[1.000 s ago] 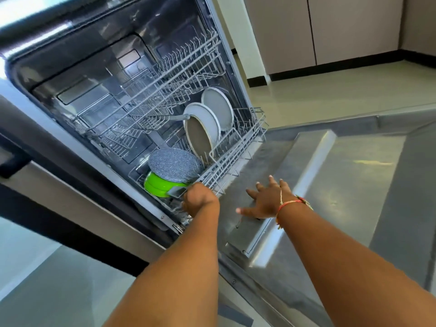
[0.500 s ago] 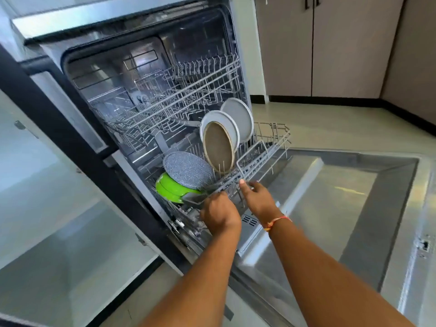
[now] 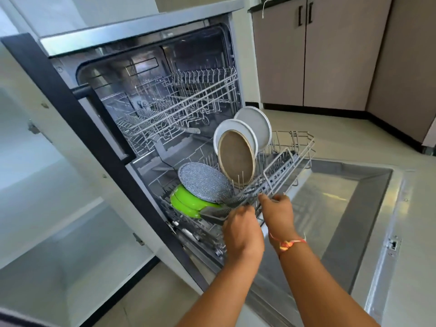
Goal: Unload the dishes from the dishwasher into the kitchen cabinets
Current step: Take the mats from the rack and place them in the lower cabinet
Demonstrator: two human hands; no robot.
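**Dishwasher** (image 3: 141, 31): open. Its door (image 3: 342, 208) is folded down flat, below and to the right of the fingers.

**Open cabinet** (image 3: 59, 208): well to the left of the fingers, with bare shelves showing.

**Upper rack** (image 3: 188, 100): beyond and above the fingers. No dishes can be made out in it.

**Lower rack** (image 3: 295, 161): drawn partly out over the door and fully loaded.

**Load:**
- A speckled grey pan (image 3: 203, 182) leans on two green pans (image 3: 186, 201), just beyond the left fingers, with their handles pointing toward them.
- A brown oval plate (image 3: 237, 159) stands on edge beyond the fingers.
- Two pale round plates (image 3: 257, 125) stand behind the brown one.

**Left hand** (image 3: 243, 232): the fingers (image 3: 245, 210) curl over the rack's front rail beside the pan handles. The tips are hidden.

**Right hand** (image 3: 279, 213): the fingers (image 3: 264, 198) pinch a front wire of the same rack. A thread band (image 3: 291, 243) sits on that wrist.

**Assessment:** the step in hand appears to be drawing out the lower rack, and no dish has been lifted. The next move calls for an even two-handed pull until the rack sits fully over the door. One hand should then release and take a pan handle or a plate rim. An uneven pull could make the standing plates tip.
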